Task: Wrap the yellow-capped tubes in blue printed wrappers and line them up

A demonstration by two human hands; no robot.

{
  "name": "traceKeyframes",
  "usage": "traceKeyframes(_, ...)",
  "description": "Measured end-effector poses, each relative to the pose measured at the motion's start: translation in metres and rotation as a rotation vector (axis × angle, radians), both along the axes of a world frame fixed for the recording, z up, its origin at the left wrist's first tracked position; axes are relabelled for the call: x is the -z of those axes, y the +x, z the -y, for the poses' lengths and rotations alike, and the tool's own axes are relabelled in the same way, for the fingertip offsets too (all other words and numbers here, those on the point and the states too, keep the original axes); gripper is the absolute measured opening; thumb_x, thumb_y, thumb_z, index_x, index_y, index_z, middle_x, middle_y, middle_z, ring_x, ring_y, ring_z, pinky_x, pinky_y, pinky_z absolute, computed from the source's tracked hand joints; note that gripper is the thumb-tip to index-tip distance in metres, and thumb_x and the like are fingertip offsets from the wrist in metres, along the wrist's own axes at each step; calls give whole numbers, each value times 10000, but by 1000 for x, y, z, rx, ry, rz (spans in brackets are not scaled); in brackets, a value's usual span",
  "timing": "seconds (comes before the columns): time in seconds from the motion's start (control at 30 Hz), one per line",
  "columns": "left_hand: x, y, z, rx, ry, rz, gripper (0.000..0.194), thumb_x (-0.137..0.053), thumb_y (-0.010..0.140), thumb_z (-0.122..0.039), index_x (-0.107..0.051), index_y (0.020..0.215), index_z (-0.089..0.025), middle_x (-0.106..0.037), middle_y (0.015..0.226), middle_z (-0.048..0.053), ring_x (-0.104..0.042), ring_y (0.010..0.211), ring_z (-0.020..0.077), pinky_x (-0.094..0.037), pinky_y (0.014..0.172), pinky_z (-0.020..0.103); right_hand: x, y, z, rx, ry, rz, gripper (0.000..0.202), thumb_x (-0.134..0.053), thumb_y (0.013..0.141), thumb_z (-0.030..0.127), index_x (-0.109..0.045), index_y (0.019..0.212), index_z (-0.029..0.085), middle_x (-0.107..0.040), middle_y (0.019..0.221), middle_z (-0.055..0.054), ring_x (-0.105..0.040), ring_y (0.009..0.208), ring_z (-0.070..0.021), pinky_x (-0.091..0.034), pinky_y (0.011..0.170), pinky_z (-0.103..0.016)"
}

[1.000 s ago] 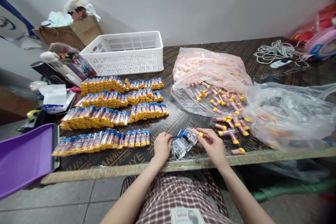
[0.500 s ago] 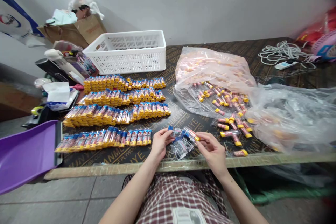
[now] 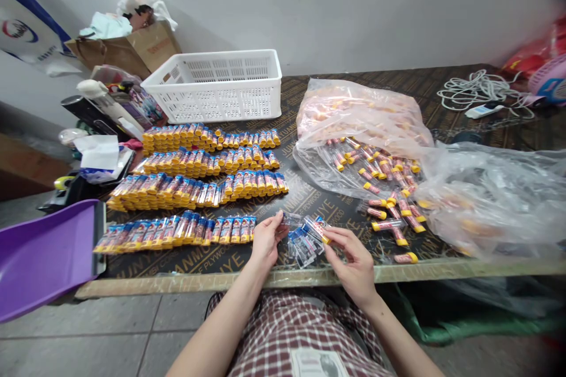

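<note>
Wall [image 3: 354,12], pale grey; before it, one dark printed plywood table [image 3: 298,188], near whose front edge I note one yellow-capped clear tube [image 3: 317,229], long axis slanting left and away from the right hand [image 3: 352,259], the nearer one, whose thumb and fingers pinch its capped end. Item opposite: one clear plastic sleeve [image 3: 292,220], roughly crosswise, left end pinched by the left hand [image 3: 266,240], free end just beside the tube's far end, contact uncertain; loose sleeves [image 3: 303,250] heaped between the hands.
</note>
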State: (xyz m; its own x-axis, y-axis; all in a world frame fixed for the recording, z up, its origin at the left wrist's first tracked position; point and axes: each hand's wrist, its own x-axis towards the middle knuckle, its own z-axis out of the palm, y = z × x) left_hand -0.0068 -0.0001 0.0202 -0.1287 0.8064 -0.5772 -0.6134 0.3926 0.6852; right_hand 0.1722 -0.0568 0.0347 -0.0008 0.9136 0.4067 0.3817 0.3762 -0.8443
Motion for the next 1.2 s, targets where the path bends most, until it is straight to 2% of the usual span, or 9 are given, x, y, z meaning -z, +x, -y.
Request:
traceKeyframes(0.1, -2, 3, 3, 13, 42, -33, 399, -830, 487, -404, -603, 637, -113, -601, 571, -23, -553, 527, 76, -504, 567, 221, 2, -3, 0, -56, -23, -3, 265, -579, 832, 144, -644, 1059, 263, -611, 1064, -64, -586, 995, -204, -485, 887, -388)
traceKeyframes(0.23, -9, 9, 8, 54, 165, -34, 354, -770, 608, -403, -595, 763, -137, -633, 685, -13, -577, 609, 88, -528, 623, 250, 7, -5, -1, -155, -101, -26, 267, -513, 874, 154, -640, 1074, 276, -605, 1098, -64, -582, 1023, -200, -480, 893, -386)
traceKeyframes(0.47, -18, 7, 12, 188, 185, -11, 457, -824, 549, -264, -563, 904, -143, -651, 666, -7, -602, 603, 98, -523, 634, 241, 10, -5, -1, -199, -120, -66, 205, -512, 857, 134, -652, 946, 255, -605, 1012, -53, -592, 965, -189, -515, 787, -326)
traceKeyframes(0.6, -20, 7, 15, 317, 170, -4, 543, -830, 542, -253, -562, 1002, -144, -686, 736, 28, -625, 617, 117, -521, 633, 253, 12, -8, -4, -179, -95, -74, 278, -515, 840, 119, -598, 1058, 270, -561, 1048, -53, -591, 936, -177, -531, 784, -328)
traceKeyframes(0.73, -26, 11, 22, 483, 189, -9, 401, -767, 632, -375, -641, 891, -96, -682, 742, 59, -609, 614, 113, -498, 607, 231, 12, -8, -8, -91, -18, 12, 608, -574, 756, 101, -413, 1314, 285, -429, 1273, -88, -532, 1084, -218, -482, 925, -407)
traceKeyframes(0.87, -29, 15, 28, 593, 189, -18, 377, -751, 639, -413, -671, 825, -96, -656, 679, 35, -564, 551, 91, -457, 553, 209, 6, -2, -10, -236, 3, 63, 779, -552, 684, 83, -286, 1392, 272, -268, 1442, -96, -385, 1273, -274, -427, 1000, -451)
traceKeyframes(0.93, -30, 17, 30, 638, 190, -13, 369, -762, 624, -404, -674, 820, -104, -644, 654, 20, -546, 526, 84, -432, 530, 202, 3, 0, -9, -332, -2, 108, 807, -531, 653, 73, -277, 1396, 259, -278, 1451, -91, -319, 1321, -284, -397, 1028, -463)
traceKeyframes(1.03, -29, 19, 33, 670, 185, -20, 356, -759, 619, -411, -676, 805, -119, -641, 651, 14, -545, 525, 87, -413, 520, 202, 2, 3, -8, -419, -26, 139, 815, -514, 633, 68, -283, 1392, 256, -389, 1389, -84, -359, 1300, -266, -370, 1056, -457)
traceKeyframes(1.2, -29, 20, 35, 663, 172, -34, 321, -763, 614, -388, -667, 774, -126, -634, 651, 12, -539, 521, 82, -380, 500, 187, 6, 1, -6, -383, -39, 85, 796, -519, 625, 73, -312, 1373, 248, -428, 1348, -93, -433, 1250, -261, -409, 1032, -415)
